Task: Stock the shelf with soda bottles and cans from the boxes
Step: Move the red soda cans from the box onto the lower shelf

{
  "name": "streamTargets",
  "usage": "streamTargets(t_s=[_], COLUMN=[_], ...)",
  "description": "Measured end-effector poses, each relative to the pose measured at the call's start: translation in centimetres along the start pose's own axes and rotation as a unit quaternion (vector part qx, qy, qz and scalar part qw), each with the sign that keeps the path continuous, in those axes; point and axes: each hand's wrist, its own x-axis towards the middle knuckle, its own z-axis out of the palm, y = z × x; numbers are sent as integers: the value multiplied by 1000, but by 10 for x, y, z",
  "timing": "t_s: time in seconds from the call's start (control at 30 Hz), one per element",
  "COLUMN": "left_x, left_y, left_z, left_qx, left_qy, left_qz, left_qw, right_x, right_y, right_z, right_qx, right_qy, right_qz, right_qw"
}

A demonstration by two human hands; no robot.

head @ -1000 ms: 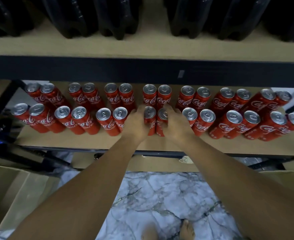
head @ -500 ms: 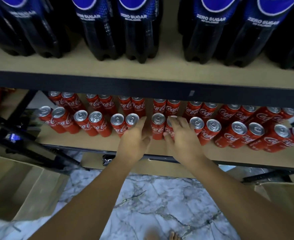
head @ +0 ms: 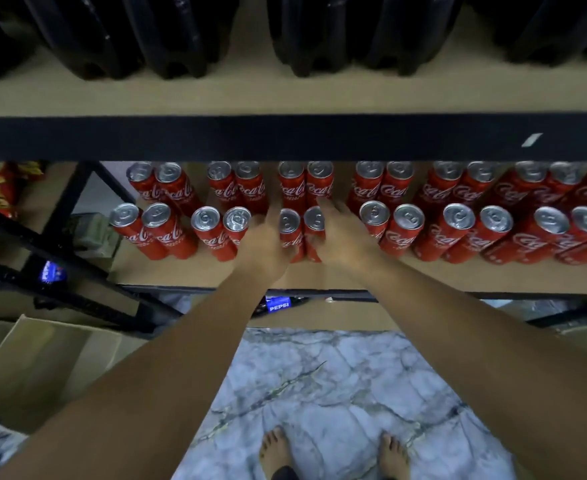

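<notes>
Standing barefoot, I am planting my left foot (head: pixel 274 448) and right foot (head: pixel 394 455) on the marble floor (head: pixel 319 375), with an open cardboard box (head: pixel 43 362) sitting to my left. Both my arms are reaching forward to the lower shelf (head: pixel 423 275). My left hand (head: pixel 264 244) is pressing against the outer side of the left can (head: pixel 289 223) of the middle front pair, and my right hand (head: pixel 344 237) is lying against the outer side of the right can (head: pixel 314 218), the 2 touching each other between my palms. My fingers are running along the cans' sides toward the back row (head: pixel 292 183), but blur is keeping me from telling whether they are curling round. Red cans are standing upright in 2 rows across this shelf, grouped in pairs. Farther up, dark bottles (head: pixel 181 36) are standing on the upper shelf (head: pixel 250 91).
</notes>
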Motion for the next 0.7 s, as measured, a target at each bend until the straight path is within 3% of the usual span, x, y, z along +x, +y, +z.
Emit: streamTargets(t_s=[0.4, 0.7], left_x=[29, 16], left_y=[-17, -20], left_z=[3, -9], left_qx=[-14, -32], left_qy=[-14, -31], left_qz=[78, 102], left_qw=[997, 994], right_x=[3, -14], right_y=[-4, -3], right_z=[13, 11], right_qx=[27, 46], right_qy=[54, 37], right_qz=[44, 39], right_qw=[997, 997])
